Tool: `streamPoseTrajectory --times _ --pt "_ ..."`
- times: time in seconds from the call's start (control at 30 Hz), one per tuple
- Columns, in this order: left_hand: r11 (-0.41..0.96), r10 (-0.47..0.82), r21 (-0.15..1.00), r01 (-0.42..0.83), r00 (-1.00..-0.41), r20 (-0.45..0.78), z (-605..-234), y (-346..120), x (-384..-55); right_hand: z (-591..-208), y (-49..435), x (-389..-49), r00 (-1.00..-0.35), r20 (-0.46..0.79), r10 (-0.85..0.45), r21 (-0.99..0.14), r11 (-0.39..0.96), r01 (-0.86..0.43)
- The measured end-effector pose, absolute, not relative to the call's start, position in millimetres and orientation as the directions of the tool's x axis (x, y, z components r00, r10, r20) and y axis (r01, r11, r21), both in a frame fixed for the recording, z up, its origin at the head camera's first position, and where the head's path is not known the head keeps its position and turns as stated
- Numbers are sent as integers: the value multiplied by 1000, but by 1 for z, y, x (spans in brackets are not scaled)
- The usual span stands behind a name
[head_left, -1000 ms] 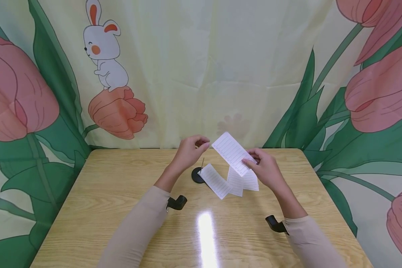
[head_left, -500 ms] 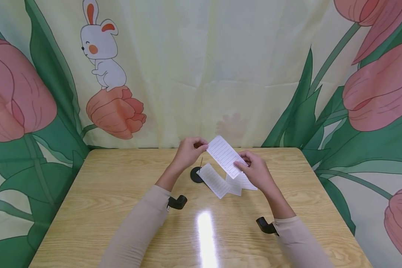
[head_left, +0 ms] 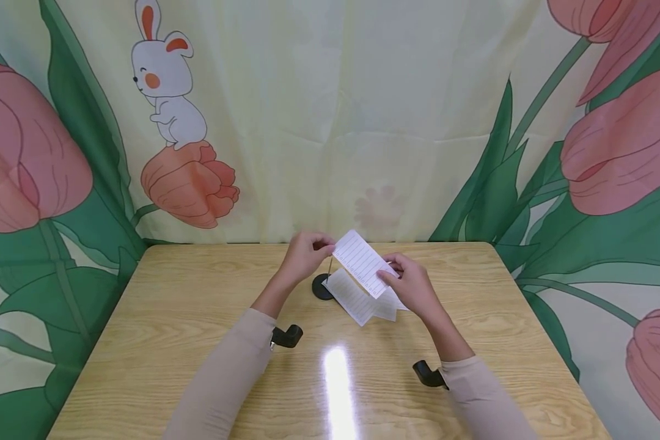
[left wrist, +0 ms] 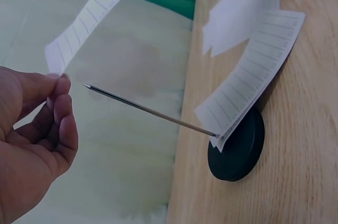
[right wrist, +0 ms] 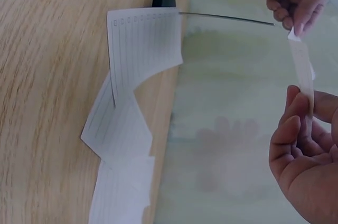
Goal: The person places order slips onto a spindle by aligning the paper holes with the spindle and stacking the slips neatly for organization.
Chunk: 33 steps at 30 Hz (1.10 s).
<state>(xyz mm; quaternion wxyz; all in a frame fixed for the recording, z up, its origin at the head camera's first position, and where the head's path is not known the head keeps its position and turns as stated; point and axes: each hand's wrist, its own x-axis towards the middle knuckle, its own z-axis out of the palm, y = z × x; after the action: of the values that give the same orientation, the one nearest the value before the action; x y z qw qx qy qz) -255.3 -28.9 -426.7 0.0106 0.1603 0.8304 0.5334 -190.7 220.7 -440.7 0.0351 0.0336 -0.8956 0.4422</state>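
A lined paper slip is held slantwise above the table between both hands. My left hand pinches its upper left corner between thumb and fingertips. The right hand grips the lower right end, thumb on top. Just below the left fingers stands a bill spike with a round black base and a thin upright metal rod. The rod's tip sits close to the held slip, apart from it in the left wrist view. Another lined slip is pierced at a corner low on the rod.
More paper slips lie overlapping on the wooden table, to the right of the base. A printed curtain hangs right behind the table's back edge. Black wrist cameras sit at both cuffs.
The right hand has brought the slip leftward and down toward the rod. My left hand, free a second ago, has taken the slip's corner and lowered slightly.
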Motion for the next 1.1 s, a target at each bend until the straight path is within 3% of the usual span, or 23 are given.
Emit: streamPoseTrajectory --times 1.1 --pt "403 274 893 199 -957 90 -445 -31 -257 -453 220 -193 -997 76 -17 -785 615 -70"
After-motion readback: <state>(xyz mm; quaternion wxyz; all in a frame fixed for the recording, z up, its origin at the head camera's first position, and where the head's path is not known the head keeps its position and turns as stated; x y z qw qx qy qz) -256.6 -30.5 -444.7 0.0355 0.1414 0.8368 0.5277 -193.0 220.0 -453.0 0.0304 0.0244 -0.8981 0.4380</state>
